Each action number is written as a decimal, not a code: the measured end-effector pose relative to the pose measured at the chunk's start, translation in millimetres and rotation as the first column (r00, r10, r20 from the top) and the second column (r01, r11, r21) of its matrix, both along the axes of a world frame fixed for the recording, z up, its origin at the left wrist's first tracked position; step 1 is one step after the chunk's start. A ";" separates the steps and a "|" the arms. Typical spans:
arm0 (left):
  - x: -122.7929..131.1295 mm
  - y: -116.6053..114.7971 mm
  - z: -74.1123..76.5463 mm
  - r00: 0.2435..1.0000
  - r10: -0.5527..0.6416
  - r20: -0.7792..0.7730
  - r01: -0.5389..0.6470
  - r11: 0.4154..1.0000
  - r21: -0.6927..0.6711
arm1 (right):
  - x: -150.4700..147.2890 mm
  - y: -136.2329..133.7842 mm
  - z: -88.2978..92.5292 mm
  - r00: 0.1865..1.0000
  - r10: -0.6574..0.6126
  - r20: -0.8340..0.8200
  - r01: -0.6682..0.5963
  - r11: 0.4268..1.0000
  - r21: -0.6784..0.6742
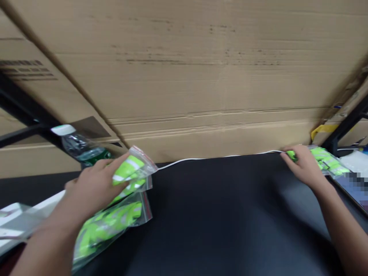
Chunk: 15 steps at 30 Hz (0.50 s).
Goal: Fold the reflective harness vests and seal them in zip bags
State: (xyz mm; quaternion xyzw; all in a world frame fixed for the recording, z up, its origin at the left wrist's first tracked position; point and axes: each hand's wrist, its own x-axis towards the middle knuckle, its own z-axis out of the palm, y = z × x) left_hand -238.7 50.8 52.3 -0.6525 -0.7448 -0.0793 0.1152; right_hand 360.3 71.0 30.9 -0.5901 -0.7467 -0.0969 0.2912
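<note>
On the left, my left hand (97, 188) is closed round a clear zip bag of folded neon-green cloth with silver reflective bands (129, 168). A second zip bag with the same green reflective cloth (109, 224) lies just below it on the black table, partly under my wrist. At the far right, my right hand (304, 165) has its fingers curled over the end of another bag of green reflective cloth (327, 159). The fingertips there are partly hidden.
A bottle with a white cap (83, 147) leans behind my left hand. Cardboard boxes (212, 76) form a wall behind the black table (207, 214). Along its back edge runs a white cable (192, 159). A dark-framed tablet or phone (352, 188) lies at right; black frame bars stand at both sides.
</note>
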 end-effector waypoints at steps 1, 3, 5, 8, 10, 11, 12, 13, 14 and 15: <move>-10.3 1.5 -5.2 1.000 0.022 -0.022 -0.023 0.999 -0.044 | 20.5 5.4 -10.3 0.986 -0.157 0.054 0.154 0.987 0.044; -21.8 3.5 -17.3 1.000 0.010 -0.004 -0.010 0.994 -0.112 | 48.6 12.5 -27.9 0.877 -0.461 0.135 0.457 0.887 0.062; -21.6 3.6 -28.6 0.999 -0.025 0.022 0.027 0.995 -0.094 | 59.6 14.1 -40.9 0.764 -0.608 0.215 0.624 0.781 -0.007; -4.8 -1.6 -37.8 0.995 -0.095 -0.030 0.098 0.990 0.104 | 57.0 12.3 -50.8 0.714 -0.615 0.335 0.684 0.715 -0.144; 12.2 -7.5 -37.4 0.989 -0.114 -0.094 0.134 0.958 0.254 | 52.0 11.2 -52.0 0.727 -0.559 0.398 0.660 0.729 -0.182; 21.0 -10.2 -35.8 0.988 -0.107 -0.112 0.137 0.942 0.307 | 49.5 10.5 -51.4 0.737 -0.527 0.423 0.639 0.747 -0.182; 29.6 -12.3 -33.7 0.987 -0.106 -0.120 0.141 0.930 0.341 | 46.9 9.6 -50.2 0.748 -0.497 0.441 0.615 0.768 -0.178; 37.9 -13.5 -31.7 0.988 -0.103 -0.118 0.140 0.919 0.368 | 43.7 8.2 -48.6 0.764 -0.460 0.452 0.584 0.792 -0.180; 45.8 -14.0 -30.1 0.988 -0.113 -0.109 0.147 0.907 0.395 | 39.6 6.4 -46.7 0.790 -0.410 0.456 0.537 0.821 -0.193; 53.8 -13.8 -29.4 0.983 -0.151 -0.101 0.179 0.896 0.407 | 34.2 4.1 -44.7 0.823 -0.347 0.449 0.476 0.853 -0.213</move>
